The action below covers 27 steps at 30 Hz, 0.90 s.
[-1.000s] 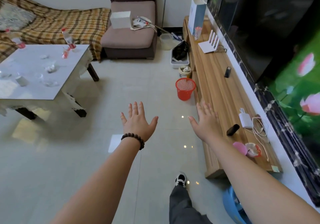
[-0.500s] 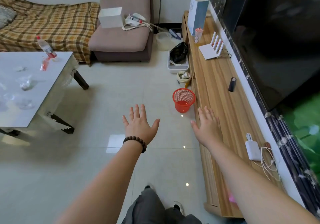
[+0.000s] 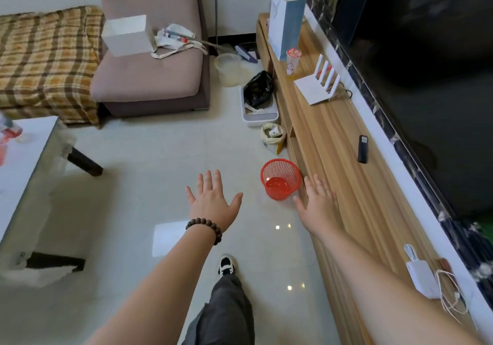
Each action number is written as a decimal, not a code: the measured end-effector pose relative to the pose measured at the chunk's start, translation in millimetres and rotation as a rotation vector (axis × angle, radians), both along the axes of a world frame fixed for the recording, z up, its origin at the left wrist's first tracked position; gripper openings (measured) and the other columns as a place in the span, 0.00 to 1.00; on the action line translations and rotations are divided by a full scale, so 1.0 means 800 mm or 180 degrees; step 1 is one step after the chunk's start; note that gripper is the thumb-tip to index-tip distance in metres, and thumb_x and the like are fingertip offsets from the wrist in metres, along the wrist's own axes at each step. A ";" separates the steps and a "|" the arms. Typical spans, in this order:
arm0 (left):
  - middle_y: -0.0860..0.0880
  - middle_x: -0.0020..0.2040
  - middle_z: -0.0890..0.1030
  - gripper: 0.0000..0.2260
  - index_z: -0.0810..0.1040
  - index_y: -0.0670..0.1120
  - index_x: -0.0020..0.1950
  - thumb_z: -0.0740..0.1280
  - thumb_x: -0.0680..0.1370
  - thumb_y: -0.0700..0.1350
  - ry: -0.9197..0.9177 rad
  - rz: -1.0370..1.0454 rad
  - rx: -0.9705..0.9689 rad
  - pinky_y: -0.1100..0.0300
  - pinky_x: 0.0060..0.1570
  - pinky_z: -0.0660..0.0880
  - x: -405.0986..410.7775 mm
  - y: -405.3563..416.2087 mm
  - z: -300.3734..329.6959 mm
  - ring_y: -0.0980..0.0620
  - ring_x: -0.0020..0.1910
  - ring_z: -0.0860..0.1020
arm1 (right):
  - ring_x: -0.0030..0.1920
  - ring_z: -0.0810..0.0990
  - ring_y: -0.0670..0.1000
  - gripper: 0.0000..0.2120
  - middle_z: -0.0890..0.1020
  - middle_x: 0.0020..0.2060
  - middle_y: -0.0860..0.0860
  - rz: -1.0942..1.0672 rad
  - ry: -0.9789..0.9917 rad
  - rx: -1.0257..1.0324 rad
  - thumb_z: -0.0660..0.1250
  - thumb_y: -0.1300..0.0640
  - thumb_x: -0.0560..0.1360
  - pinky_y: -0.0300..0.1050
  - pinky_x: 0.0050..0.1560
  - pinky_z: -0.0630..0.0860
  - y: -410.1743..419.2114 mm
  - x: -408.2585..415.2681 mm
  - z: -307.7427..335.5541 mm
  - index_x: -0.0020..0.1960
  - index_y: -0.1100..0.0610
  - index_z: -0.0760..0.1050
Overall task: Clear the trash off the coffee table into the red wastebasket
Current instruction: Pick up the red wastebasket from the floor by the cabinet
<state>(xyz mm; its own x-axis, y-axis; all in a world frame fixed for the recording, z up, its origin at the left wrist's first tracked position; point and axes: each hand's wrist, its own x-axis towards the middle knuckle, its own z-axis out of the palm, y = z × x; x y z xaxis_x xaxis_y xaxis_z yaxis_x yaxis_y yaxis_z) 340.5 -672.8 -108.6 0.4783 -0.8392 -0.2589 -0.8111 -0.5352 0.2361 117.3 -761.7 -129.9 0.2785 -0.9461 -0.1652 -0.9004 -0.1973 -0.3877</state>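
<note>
Closer now: the red wastebasket (image 3: 280, 182) has grown in your view and slid down toward your hands, while the coffee table (image 3: 24, 174) has drifted off to the left edge. You're walking at the basket, one shoe forward.

Start at your fingers (image 3: 209, 182): on the left hand (image 3: 213, 202) they're straight and fanned apart, thumb wide, holding nothing. The right hand (image 3: 318, 206) matches it, fingers flat and loosely spread, palm down, also holding nothing, just right of the basket and in front of the wooden TV stand (image 3: 336, 141). A dark beaded bracelet (image 3: 205, 227) rings your left wrist.

Both hands reach ahead bare, so my read is you're going for the basket itself, to carry it to the trash rather than ferry scraps across the room.

That basket stands upright on the glossy tiled floor, tight against the stand's front. It's an open plastic mesh, round and tapering to a solid base; it looks light and a bit flexible, so a grip on the rim should do. Inside it looks empty.

Left of the basket, well apart, the trash waits on the pale surface: a bottle with a red label (image 3: 9, 131) shows blurred at the frame edge; the rest is cut off.
</note>
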 end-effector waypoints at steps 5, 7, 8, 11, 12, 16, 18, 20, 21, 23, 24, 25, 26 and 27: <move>0.46 0.83 0.48 0.37 0.45 0.47 0.81 0.52 0.79 0.65 0.0032 -0.0286 0.0176 0.42 0.76 0.40 0.072 -0.105 -0.015 0.47 0.81 0.44 | 0.77 0.50 0.54 0.29 0.55 0.77 0.55 -0.0392 0.0048 0.0130 0.57 0.45 0.78 0.55 0.75 0.48 -0.075 0.053 -0.015 0.75 0.55 0.56; 0.46 0.82 0.49 0.37 0.45 0.47 0.81 0.52 0.79 0.65 0.0012 -0.0429 0.0241 0.41 0.76 0.41 0.089 -0.146 -0.022 0.47 0.81 0.44 | 0.76 0.51 0.54 0.29 0.56 0.76 0.55 -0.0531 0.0060 0.0190 0.57 0.46 0.78 0.55 0.75 0.49 -0.096 0.063 -0.023 0.75 0.55 0.56; 0.46 0.82 0.49 0.37 0.46 0.47 0.81 0.53 0.79 0.65 0.0017 -0.0502 0.0262 0.41 0.76 0.41 0.094 -0.165 -0.025 0.47 0.81 0.45 | 0.76 0.51 0.55 0.29 0.56 0.76 0.56 -0.0597 0.0067 0.0216 0.57 0.46 0.78 0.56 0.75 0.49 -0.105 0.065 -0.027 0.75 0.55 0.57; 0.46 0.82 0.49 0.37 0.46 0.47 0.81 0.53 0.79 0.65 0.0058 -0.0722 0.0355 0.41 0.77 0.41 0.097 -0.217 -0.041 0.47 0.81 0.44 | 0.76 0.51 0.55 0.29 0.56 0.76 0.56 -0.0795 0.0137 0.0330 0.57 0.46 0.78 0.56 0.75 0.49 -0.132 0.062 -0.041 0.75 0.55 0.56; 0.46 0.82 0.49 0.37 0.45 0.47 0.81 0.53 0.79 0.65 0.0064 -0.0792 0.0410 0.41 0.77 0.41 0.095 -0.234 -0.047 0.47 0.81 0.44 | 0.77 0.50 0.55 0.29 0.56 0.76 0.56 -0.0846 0.0178 0.0382 0.56 0.45 0.78 0.56 0.75 0.48 -0.142 0.059 -0.047 0.75 0.55 0.56; 0.46 0.83 0.48 0.37 0.45 0.47 0.81 0.52 0.79 0.65 0.0063 -0.0986 0.0632 0.41 0.76 0.41 0.082 -0.300 -0.081 0.47 0.81 0.44 | 0.77 0.50 0.55 0.29 0.54 0.77 0.55 -0.0955 0.0286 0.0563 0.56 0.47 0.78 0.55 0.75 0.48 -0.188 0.047 -0.079 0.75 0.55 0.54; 0.46 0.83 0.48 0.37 0.45 0.47 0.81 0.52 0.79 0.65 0.0070 -0.1050 0.0720 0.41 0.76 0.40 0.074 -0.333 -0.099 0.46 0.81 0.44 | 0.77 0.50 0.55 0.28 0.55 0.77 0.55 -0.1005 0.0316 0.0673 0.57 0.48 0.78 0.56 0.75 0.49 -0.216 0.043 -0.097 0.75 0.56 0.55; 0.45 0.83 0.48 0.37 0.45 0.46 0.81 0.52 0.79 0.65 0.0071 -0.1080 0.0797 0.42 0.76 0.40 0.068 -0.364 -0.116 0.46 0.81 0.44 | 0.77 0.50 0.55 0.28 0.55 0.77 0.56 -0.1004 0.0335 0.0795 0.57 0.49 0.79 0.56 0.75 0.49 -0.244 0.041 -0.116 0.75 0.56 0.54; 0.45 0.83 0.48 0.37 0.45 0.46 0.81 0.52 0.79 0.64 0.0068 -0.1079 0.0831 0.42 0.76 0.40 0.065 -0.379 -0.125 0.47 0.81 0.44 | 0.77 0.51 0.55 0.28 0.55 0.76 0.56 -0.0978 0.0341 0.0848 0.56 0.49 0.79 0.56 0.75 0.49 -0.259 0.040 -0.125 0.75 0.56 0.54; 0.46 0.82 0.48 0.37 0.45 0.46 0.81 0.52 0.79 0.64 0.0067 -0.1071 0.0894 0.42 0.77 0.41 0.062 -0.409 -0.143 0.47 0.81 0.44 | 0.76 0.51 0.56 0.29 0.56 0.76 0.57 -0.0908 0.0345 0.0925 0.56 0.48 0.79 0.56 0.75 0.50 -0.287 0.040 -0.143 0.76 0.56 0.54; 0.46 0.82 0.48 0.37 0.45 0.46 0.81 0.52 0.80 0.64 0.0067 -0.1071 0.0932 0.42 0.77 0.41 0.060 -0.423 -0.153 0.47 0.81 0.44 | 0.76 0.52 0.56 0.29 0.57 0.76 0.57 -0.0875 0.0343 0.0956 0.57 0.48 0.79 0.56 0.75 0.50 -0.298 0.039 -0.152 0.75 0.56 0.54; 0.46 0.82 0.48 0.36 0.45 0.46 0.81 0.52 0.80 0.64 0.0067 -0.1068 0.0971 0.42 0.76 0.40 0.057 -0.437 -0.163 0.46 0.81 0.44 | 0.76 0.52 0.56 0.29 0.57 0.76 0.57 -0.0838 0.0342 0.0989 0.57 0.48 0.79 0.56 0.75 0.51 -0.310 0.040 -0.162 0.75 0.56 0.54; 0.46 0.82 0.48 0.36 0.45 0.47 0.81 0.52 0.80 0.64 0.0073 -0.1058 0.1001 0.42 0.76 0.40 0.054 -0.450 -0.173 0.46 0.81 0.44 | 0.76 0.52 0.56 0.29 0.57 0.76 0.57 -0.0803 0.0338 0.1028 0.57 0.48 0.78 0.56 0.75 0.52 -0.320 0.040 -0.172 0.75 0.56 0.54; 0.46 0.82 0.48 0.36 0.45 0.47 0.81 0.53 0.80 0.64 0.0091 -0.1043 0.1025 0.43 0.76 0.40 0.051 -0.461 -0.184 0.46 0.81 0.44 | 0.76 0.52 0.57 0.29 0.56 0.76 0.57 -0.0777 0.0331 0.1079 0.57 0.48 0.78 0.56 0.75 0.52 -0.329 0.041 -0.184 0.75 0.56 0.54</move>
<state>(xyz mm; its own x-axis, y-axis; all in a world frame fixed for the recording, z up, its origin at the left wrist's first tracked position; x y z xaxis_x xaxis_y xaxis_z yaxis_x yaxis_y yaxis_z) 381.4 -1041.9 -255.5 0.1902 -0.8195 -0.5406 -0.9453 -0.3015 0.1245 150.4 -1024.7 -276.9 0.0187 -0.8696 -0.4934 -0.9426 0.1492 -0.2987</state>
